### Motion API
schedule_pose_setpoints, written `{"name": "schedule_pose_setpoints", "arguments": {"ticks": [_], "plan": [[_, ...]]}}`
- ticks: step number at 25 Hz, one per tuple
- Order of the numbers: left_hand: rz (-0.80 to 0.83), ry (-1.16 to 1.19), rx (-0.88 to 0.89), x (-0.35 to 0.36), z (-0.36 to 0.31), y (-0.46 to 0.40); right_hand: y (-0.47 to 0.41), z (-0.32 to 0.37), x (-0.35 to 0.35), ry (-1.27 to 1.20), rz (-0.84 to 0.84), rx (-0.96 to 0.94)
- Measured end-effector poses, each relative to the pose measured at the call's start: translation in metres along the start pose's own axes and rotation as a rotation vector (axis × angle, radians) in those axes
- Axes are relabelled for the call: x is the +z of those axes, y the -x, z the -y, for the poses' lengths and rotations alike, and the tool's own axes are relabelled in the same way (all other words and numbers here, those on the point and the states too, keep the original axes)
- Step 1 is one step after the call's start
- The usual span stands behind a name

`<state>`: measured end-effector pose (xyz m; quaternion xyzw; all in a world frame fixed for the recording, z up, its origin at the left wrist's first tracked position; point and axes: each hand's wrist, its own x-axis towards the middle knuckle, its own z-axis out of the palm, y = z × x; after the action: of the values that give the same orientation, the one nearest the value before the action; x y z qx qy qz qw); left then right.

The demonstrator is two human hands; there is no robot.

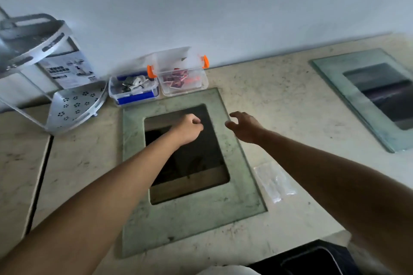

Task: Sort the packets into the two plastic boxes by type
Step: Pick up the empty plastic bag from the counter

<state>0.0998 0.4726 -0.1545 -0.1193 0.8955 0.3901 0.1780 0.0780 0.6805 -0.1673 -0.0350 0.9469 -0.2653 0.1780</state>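
Two plastic boxes stand side by side against the wall. The left box (pixel 125 94) has blue parts and holds grey and white packets (pixel 134 83). The right box (pixel 202 83) is clear with orange latches, its lid raised, and holds red packets (pixel 178 78). My left hand (pixel 188 128) hovers over the glass panel's dark opening with its fingers curled shut; nothing shows in it. My right hand (pixel 242 126) is beside it, fingers spread, holding nothing. Both hands are well short of the boxes.
A glass panel (pixel 241 185) with a dark rectangular opening is set in the stone counter. A clear plastic bag (pixel 273 182) lies right of it. A metal corner rack (pixel 71 105) stands at the left. A second glass panel (pixel 342 87) is at the far right.
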Motion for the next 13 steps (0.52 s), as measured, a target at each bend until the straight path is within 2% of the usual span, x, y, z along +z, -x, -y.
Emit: {"name": "schedule_pose_setpoints", "arguments": {"ticks": [4, 7, 10, 13], "plan": [[0.151, -0.095, 0.097, 0.081, -0.036, 0.002, 0.043, -0.111, -0.015, -0.106, -0.108, 0.295], [0.272, -0.18, 0.127, 0.141, -0.053, 0.004, 0.083, -0.169, -0.003, -0.141, -0.124, 0.428], [0.374, -0.31, 0.159, 0.196, -0.056, 0.009, 0.115, -0.201, 0.033, -0.187, -0.061, 0.538], [0.362, -0.505, 0.258, 0.234, -0.05, 0.008, 0.129, -0.211, 0.071, -0.192, -0.07, 0.573]]}}
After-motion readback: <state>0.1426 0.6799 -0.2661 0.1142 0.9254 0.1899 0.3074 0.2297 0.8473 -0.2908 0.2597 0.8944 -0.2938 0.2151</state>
